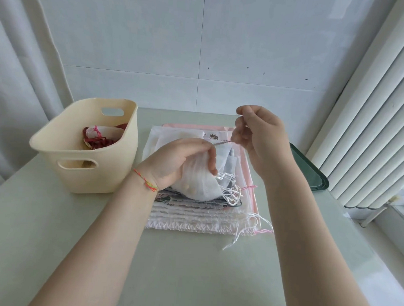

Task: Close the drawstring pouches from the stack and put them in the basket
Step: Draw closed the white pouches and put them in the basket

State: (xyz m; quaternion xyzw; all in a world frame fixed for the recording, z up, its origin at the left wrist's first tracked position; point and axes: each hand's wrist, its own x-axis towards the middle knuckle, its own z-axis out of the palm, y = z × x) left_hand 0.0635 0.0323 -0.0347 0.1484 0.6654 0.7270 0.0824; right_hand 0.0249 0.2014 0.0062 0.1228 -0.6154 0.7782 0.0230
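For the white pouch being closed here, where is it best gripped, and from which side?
Grip the white pouch around its gathered neck, from the left, as the left hand does; the drawstring leaves rightward to the right hand, so that side must stay free.

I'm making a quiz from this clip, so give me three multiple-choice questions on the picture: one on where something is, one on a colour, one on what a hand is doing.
1. Where is the basket relative to the stack of pouches?
A. To its left
B. To its right
C. On top of it

2. What colour is the basket?
A. Dark green
B. Cream
C. Pink

3. What is the right hand doing?
A. Resting flat on the table
B. Reaching into the basket
C. Pinching a drawstring pulled taut

Answers: 1 A, the basket stands left of the stack. 2 B, its walls are cream. 3 C, the string runs tight to the white pouch the left hand grips.
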